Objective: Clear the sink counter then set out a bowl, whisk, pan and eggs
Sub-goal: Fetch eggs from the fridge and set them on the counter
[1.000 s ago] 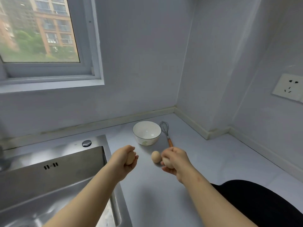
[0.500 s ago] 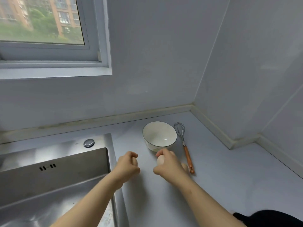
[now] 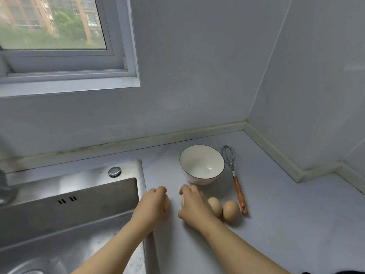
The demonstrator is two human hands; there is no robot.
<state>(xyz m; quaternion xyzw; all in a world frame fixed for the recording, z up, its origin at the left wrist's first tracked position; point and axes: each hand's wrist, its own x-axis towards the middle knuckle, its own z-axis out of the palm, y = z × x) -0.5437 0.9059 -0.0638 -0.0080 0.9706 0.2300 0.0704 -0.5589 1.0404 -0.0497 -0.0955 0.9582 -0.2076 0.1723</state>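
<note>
Both hands are low on the smooth grey worktop [image 3: 276, 224], just in front of the glossy white bowl [image 3: 201, 165]. The left hand [image 3: 152, 207] curls round a brown egg [image 3: 167, 202]. The right hand [image 3: 194, 209] cups its fingers over a paler egg [image 3: 182, 201] (mostly hidden). Right of that wrist a tan egg [image 3: 214, 206] and a rounder egg [image 3: 231, 210] lie side by side. The whisk [image 3: 235, 177] lies flat beside the bowl, its wire head towards the back wall and its orange handle towards the person. The steel sink [image 3: 79, 214] is on the left.
</note>
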